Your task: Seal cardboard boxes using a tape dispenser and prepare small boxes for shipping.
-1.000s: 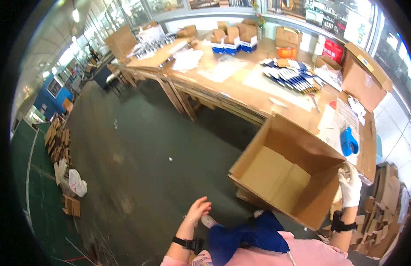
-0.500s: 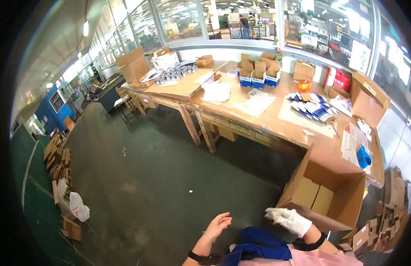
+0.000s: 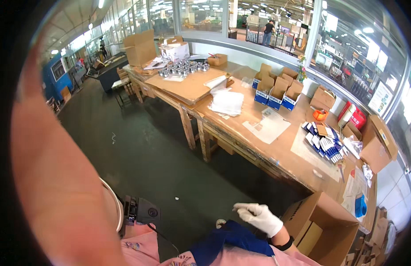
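Observation:
My left hand (image 3: 59, 177) is raised very close at the left edge, large and blurred; its fingers cannot be made out. A bracelet (image 3: 117, 206) and a black strapped device (image 3: 145, 210) sit by that wrist. In a white glove, my right hand (image 3: 261, 219) hovers over my lap with its fingers stretched out and nothing in them. Just right of it stands an open cardboard carton (image 3: 298, 217), with flat brown cardboard (image 3: 310, 237) inside. A dark blue cloth (image 3: 230, 239) lies across my pink clothing, below the right hand.
A long wooden workbench (image 3: 241, 128) runs along the windows. On it are blue-and-brown boxes (image 3: 276, 95), a heap of small blue-and-white cartons (image 3: 325, 142), paper sheets (image 3: 226, 102), metal rings (image 3: 183, 68), an orange tape dispenser (image 3: 319, 115) and a blue object (image 3: 360, 205).
My left hand has swung up from the lower middle to close by the camera at the left. The gloved right hand sits a little further left in view. The view has turned.

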Available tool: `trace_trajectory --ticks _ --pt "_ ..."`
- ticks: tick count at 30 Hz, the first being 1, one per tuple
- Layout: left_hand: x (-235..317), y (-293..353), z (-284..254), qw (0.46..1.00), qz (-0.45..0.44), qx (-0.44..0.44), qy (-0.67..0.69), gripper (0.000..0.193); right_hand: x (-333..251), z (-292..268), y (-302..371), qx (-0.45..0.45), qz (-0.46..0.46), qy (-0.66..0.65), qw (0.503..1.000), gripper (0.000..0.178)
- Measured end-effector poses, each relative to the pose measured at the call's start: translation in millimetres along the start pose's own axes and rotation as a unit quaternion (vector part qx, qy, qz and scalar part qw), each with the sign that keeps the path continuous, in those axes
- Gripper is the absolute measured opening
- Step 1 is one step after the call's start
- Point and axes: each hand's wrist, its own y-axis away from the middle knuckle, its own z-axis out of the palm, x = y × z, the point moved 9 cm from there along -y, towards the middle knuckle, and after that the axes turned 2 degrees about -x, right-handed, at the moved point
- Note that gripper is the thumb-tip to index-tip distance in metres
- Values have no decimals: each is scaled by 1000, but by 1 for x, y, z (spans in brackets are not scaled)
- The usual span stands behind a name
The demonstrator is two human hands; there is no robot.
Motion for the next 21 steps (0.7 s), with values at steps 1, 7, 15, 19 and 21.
trace_trajectory --ticks 1,7,15,19,21 --pt "-15 0 9 1000 -3 -4 5 56 -24 -19 -10 19 -62 13 998 25" --pt "-92 -43 24 989 145 38 3 54 -186 -102 -29 140 -374 98 912 19" --pt "-182 -76 37 960 273 62 -4 52 -278 -83 -41 150 -630 -34 761 32" --pt "-234 -83 40 950 305 70 16 51 -301 -64 -52 151 -713 -91 679 42" --pt "-259 -83 42 946 314 73 26 51 -312 -52 -51 147 -746 -118 638 48"
